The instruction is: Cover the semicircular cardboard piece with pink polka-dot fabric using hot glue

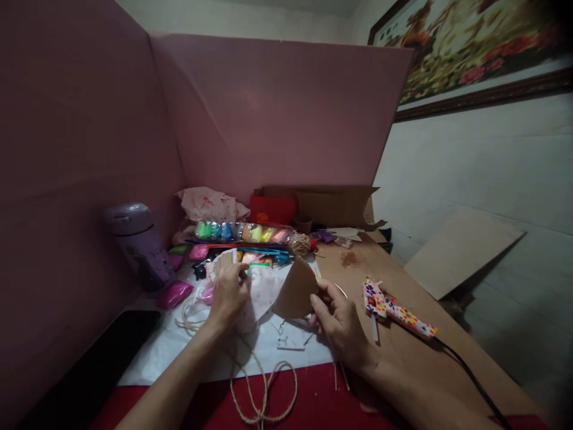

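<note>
My right hand [338,313] pinches a wedge-shaped piece of brown cardboard [295,291] by its right edge, holding it up over the white sheet [147,352]. My left hand [230,292] is closed, fingers bent, at a pale cloth with faint pink marks [264,292]; its fingertips are partly hidden. Jute twine [264,400] lies in loops below the hands, running over the sheet and the red cloth. Between the hands sits a small white piece with dark thin bits [290,343].
A flower-patterned glue gun [396,307] with a black cord lies on cardboard at right. Coloured clay packs [242,232] and a twine ball [299,243] are behind the hands. A purple bottle [138,245] stands left, near a dark flat object [98,370]. Pink panels [277,113] enclose the back and left.
</note>
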`<state>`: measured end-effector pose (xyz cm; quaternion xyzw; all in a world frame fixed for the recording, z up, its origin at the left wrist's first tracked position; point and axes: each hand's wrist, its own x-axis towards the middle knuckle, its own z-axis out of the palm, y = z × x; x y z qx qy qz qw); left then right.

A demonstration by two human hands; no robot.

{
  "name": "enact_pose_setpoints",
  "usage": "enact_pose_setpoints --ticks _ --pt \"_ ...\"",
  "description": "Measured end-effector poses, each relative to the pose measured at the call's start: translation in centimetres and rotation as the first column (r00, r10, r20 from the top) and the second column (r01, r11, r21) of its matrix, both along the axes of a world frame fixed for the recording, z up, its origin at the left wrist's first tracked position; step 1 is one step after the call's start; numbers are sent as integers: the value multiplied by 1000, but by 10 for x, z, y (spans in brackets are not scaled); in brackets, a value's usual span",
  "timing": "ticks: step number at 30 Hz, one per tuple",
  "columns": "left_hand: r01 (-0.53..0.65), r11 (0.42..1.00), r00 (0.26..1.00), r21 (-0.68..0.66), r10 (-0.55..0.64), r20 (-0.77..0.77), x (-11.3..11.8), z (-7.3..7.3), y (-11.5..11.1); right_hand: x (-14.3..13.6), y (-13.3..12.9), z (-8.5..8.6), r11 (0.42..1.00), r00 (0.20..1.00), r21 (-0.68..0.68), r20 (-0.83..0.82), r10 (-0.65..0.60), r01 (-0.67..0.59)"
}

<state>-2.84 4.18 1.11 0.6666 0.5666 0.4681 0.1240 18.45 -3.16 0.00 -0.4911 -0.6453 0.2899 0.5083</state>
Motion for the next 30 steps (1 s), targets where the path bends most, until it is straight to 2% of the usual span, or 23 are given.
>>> enact_pose_setpoints --ticks 3,6,13,15,19,22,25,28,30 --pt "92 996 975 -14 -87 204 2 3 -1 1 5 0 993 980 -116 -200 2 -26" --pt "177 984 914 -28 -154 375 5 8 -4 4 8 0 986 949 -158 -315 4 -57" --pt "286 957 791 -46 -209 575 9 13 -11 3 9 1 956 887 -238 -459 43 -169" --pt "344 938 717 -50 -227 659 10 15 -14 2 8 2 952 884 -244 -464 53 -185" --pt "498 866 480 -53 -224 848 13 23 -21 0 7 3 943 877 -235 -469 102 -235" --pt "539 839 392 -70 -177 903 16 30 -27 -1 5 2 936 882 -224 -447 148 -271" --pt "611 779 389 -139 -143 910 20 31 -31 -3 4 -1 938 902 -218 -397 168 -270" --pt "685 705 421 -181 -181 889 24 25 -32 -4 3 -4 936 915 -215 -356 191 -279" --pt "694 699 435 -171 -218 873 26 20 -32 -4 3 -5 932 918 -218 -339 204 -288"
